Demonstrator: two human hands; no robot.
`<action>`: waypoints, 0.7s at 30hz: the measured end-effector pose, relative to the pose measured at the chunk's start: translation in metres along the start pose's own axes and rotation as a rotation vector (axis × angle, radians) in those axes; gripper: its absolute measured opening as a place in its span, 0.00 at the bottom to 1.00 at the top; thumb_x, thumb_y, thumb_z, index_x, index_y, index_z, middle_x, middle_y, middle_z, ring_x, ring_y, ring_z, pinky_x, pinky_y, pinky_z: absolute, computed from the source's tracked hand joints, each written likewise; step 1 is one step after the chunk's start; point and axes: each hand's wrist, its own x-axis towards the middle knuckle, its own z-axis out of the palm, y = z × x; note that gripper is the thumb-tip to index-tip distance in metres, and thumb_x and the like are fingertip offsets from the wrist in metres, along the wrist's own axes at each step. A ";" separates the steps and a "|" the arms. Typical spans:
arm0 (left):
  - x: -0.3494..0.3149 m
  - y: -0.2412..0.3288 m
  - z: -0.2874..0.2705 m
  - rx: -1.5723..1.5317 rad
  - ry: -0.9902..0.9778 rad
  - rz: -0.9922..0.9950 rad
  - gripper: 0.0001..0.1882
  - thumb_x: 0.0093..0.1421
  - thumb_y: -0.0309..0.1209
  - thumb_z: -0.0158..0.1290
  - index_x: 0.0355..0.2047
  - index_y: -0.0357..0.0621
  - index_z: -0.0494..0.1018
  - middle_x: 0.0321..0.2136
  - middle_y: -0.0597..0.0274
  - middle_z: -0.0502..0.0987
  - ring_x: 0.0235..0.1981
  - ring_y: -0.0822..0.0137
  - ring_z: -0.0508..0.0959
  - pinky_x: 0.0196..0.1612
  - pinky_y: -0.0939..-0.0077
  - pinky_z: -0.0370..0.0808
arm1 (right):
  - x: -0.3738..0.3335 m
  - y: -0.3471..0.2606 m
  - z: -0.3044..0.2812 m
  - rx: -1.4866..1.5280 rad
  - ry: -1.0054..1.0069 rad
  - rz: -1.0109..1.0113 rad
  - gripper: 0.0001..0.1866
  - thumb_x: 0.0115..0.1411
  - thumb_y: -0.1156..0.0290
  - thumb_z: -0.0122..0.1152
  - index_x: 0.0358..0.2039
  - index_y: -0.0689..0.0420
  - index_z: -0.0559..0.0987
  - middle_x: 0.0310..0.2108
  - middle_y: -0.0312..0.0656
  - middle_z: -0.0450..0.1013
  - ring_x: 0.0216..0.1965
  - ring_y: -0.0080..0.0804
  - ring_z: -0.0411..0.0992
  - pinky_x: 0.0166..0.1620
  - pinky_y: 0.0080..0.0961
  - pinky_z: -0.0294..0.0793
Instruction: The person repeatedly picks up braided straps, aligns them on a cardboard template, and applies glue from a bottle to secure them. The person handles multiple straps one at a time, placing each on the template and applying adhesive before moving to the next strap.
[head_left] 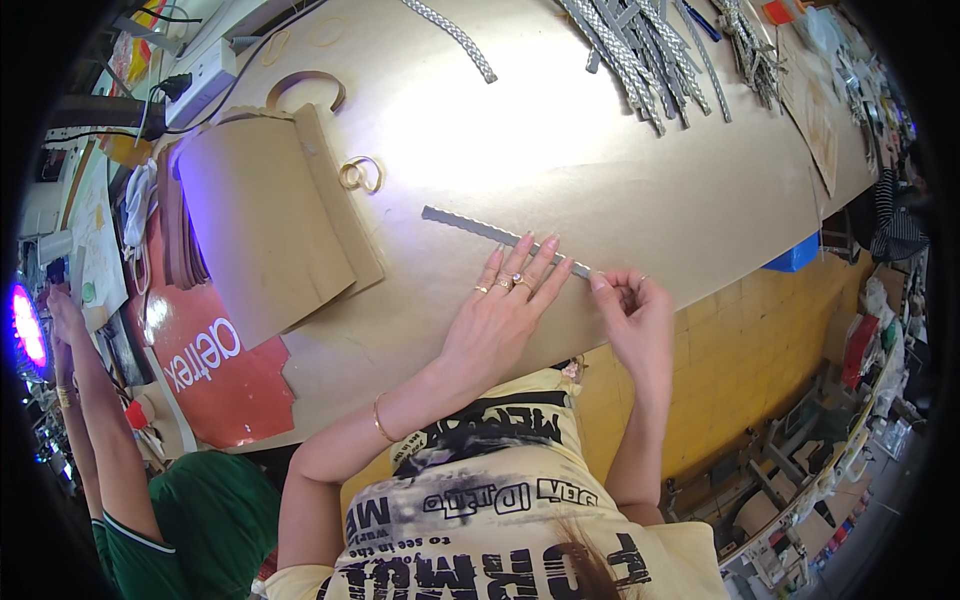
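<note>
Strip (468,226): grey, slanting across the bench (720,210), in front of the person
Left hand (497,318): fingers extended, laid over the strip
Right hand (642,315): pinching the strip's right end
Far edge: braided strips (640,65), heaped

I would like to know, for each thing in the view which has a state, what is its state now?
Grey braided strip: laid out nearly straight
Left hand: fingers extended across the strip
Right hand: fingers curled at the strip's right end
Brown sheet: bowed upward
Red sheet: partly covered by the brown sheet
Curved brown band: open-ended
Braided strip pile: loosely heaped
Round lamp: lit
</note>
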 end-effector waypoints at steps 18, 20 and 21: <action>0.004 0.010 -0.002 0.148 -0.046 -0.017 0.42 0.55 0.17 0.46 0.70 0.58 0.52 0.71 0.47 0.46 0.70 0.42 0.49 0.69 0.45 0.50 | -0.003 0.007 -0.002 0.050 0.075 0.011 0.08 0.64 0.72 0.60 0.32 0.66 0.78 0.22 0.30 0.71 0.23 0.12 0.63 0.26 0.13 0.63; 0.004 0.011 -0.002 0.162 -0.046 -0.015 0.42 0.55 0.17 0.46 0.70 0.58 0.53 0.71 0.47 0.46 0.70 0.42 0.49 0.69 0.45 0.50 | -0.004 0.007 -0.006 0.050 0.050 0.068 0.08 0.65 0.71 0.59 0.34 0.64 0.78 0.26 0.30 0.72 0.27 0.12 0.65 0.30 0.11 0.64; 0.004 0.011 -0.002 0.157 -0.042 -0.015 0.42 0.55 0.17 0.46 0.70 0.58 0.53 0.71 0.47 0.46 0.70 0.42 0.49 0.69 0.45 0.50 | -0.004 0.007 -0.006 0.042 0.049 0.056 0.08 0.65 0.71 0.59 0.34 0.64 0.78 0.26 0.30 0.72 0.27 0.12 0.65 0.30 0.11 0.64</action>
